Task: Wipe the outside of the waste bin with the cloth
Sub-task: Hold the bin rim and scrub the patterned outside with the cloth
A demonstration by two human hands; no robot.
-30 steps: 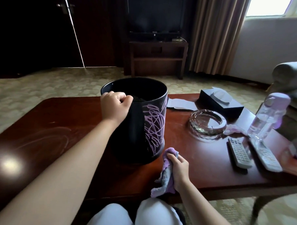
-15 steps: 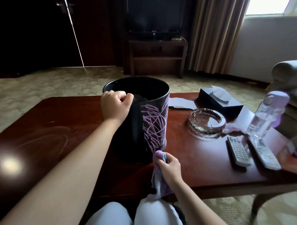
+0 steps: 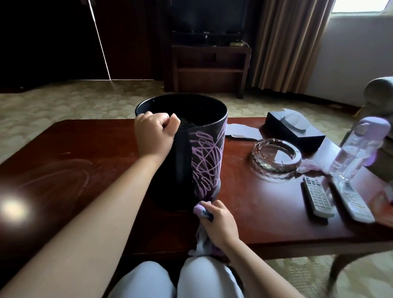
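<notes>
Head view: one waste bin (image 3: 179,152) — black, purple scribbles at its 3 o'clock side — upright mid-table (image 3: 266,218). Left hand (image 3: 155,134) clenches its rim. Right hand (image 3: 219,223) bunches one lilac cloth (image 3: 201,210) against its base. Two remotes (image 3: 318,198) at 3 o'clock.

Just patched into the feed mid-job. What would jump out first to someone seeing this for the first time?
The black waste bin with purple scribbles stands in the middle of the dark wooden table, the left hand gripping its near rim. At its base the right hand holds a purple cloth against the scribbled side. Further right lie a glass ashtray and two remotes.
</notes>
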